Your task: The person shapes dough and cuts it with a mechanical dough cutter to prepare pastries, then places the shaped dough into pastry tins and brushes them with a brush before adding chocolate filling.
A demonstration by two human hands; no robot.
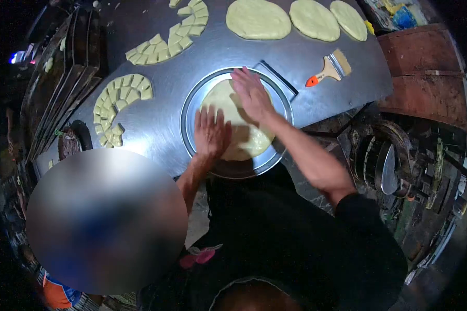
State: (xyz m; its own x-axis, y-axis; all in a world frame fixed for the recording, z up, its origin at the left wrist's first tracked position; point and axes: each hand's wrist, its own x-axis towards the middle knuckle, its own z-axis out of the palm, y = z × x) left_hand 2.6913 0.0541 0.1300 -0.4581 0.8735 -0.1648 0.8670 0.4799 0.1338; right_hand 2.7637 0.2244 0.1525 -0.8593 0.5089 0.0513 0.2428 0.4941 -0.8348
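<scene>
A round sheet of pale dough [247,140] lies in a wide, shallow metal pan [185,122] at the near edge of the metal table. My left hand [211,133] rests flat over the dough's left side, fingers stretched away from me. Toward the far side of the pan, my right hand [251,96] lies with extended fingers, their tips close to the rim. Neither hand grips anything. Just past the pan's far right rim is a black bar-like handle [276,79]. Part of the dough is hidden under both hands.
Three flattened dough rounds [258,19] lie along the table's far side. A paintbrush [329,68] with an orange-tipped handle is at the right. Cut dough pieces curve across the left [120,92] and back [163,49]. Dark upright trays [70,67] stand farther left; machinery [381,160] is at right.
</scene>
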